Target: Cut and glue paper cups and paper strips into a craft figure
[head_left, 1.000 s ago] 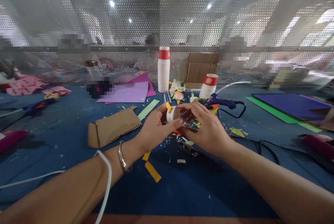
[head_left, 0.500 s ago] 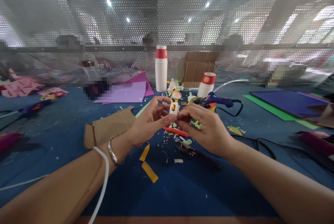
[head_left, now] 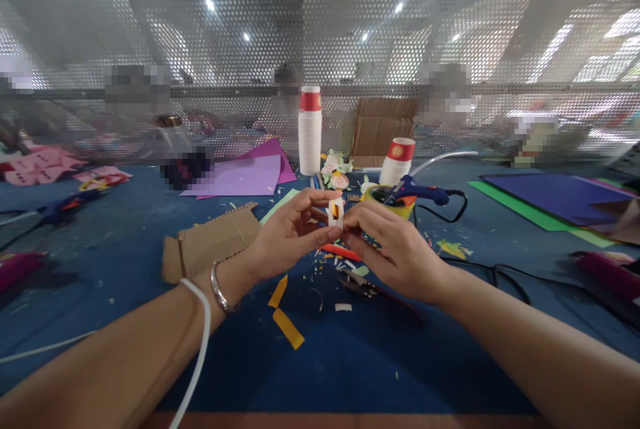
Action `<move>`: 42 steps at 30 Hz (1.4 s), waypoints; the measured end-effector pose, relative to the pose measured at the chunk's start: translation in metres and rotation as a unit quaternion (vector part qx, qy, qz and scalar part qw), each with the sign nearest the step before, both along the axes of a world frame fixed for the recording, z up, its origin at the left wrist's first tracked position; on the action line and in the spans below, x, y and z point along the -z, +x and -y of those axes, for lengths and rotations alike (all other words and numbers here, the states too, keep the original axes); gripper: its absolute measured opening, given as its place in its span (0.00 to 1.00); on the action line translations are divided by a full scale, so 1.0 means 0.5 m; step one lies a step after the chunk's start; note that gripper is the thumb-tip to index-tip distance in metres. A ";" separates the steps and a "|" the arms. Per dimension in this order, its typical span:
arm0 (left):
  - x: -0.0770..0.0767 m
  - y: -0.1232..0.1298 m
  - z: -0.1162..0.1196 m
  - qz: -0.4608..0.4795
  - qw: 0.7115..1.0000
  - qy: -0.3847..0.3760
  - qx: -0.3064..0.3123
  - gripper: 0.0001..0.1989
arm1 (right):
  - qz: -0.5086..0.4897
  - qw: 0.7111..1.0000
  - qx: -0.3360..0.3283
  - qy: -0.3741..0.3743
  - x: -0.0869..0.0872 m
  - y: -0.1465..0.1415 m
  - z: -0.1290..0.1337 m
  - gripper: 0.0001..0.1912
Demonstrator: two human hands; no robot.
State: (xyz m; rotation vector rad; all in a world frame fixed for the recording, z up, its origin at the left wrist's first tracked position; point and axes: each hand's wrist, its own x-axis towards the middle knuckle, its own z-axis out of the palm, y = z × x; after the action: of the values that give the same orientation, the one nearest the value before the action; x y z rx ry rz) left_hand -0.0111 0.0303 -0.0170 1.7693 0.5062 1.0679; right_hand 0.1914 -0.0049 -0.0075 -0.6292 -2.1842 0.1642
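White paper cups stand nested and a blue glue gun rests at a yellow tub. Above the surface, the left hand, fingers slightly parted, pinches a small white piece with yellow inside; the right hand bunches its fingers against the edge, grip unclear.

Passable over the near part of the blue tabletop and, farther left, between the brown corrugated cardboard and the dark-blue glue gun. Filled between left hand and right hand by the small white piece with yellow inside. Blocked ahead by the tall red-topped stack of white paper cups, then the grey perforated metal screen. Crossed at the left forearm by the thin white cable; obstructed below the right hand by the dark metal hand tool.
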 end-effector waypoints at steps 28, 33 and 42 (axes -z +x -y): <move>0.012 0.018 0.022 -0.001 0.999 0.032 -0.037 0.22 | -0.065 0.990 0.038 -0.120 -0.010 -0.008 0.012 0.14; 0.012 0.020 0.024 -0.002 0.999 0.013 -0.031 0.22 | -0.066 0.989 0.034 -0.129 -0.015 -0.007 0.011 0.14; 0.003 0.019 0.021 0.029 0.998 -0.048 -0.008 0.22 | -0.082 0.980 0.051 -0.173 -0.010 -0.005 0.006 0.13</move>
State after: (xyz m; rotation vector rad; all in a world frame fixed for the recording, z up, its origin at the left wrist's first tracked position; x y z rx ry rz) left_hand -0.0017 0.0197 -0.0188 1.6486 0.5288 1.0859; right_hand 0.1891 -0.0076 -0.0024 -0.8867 -1.9743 0.5311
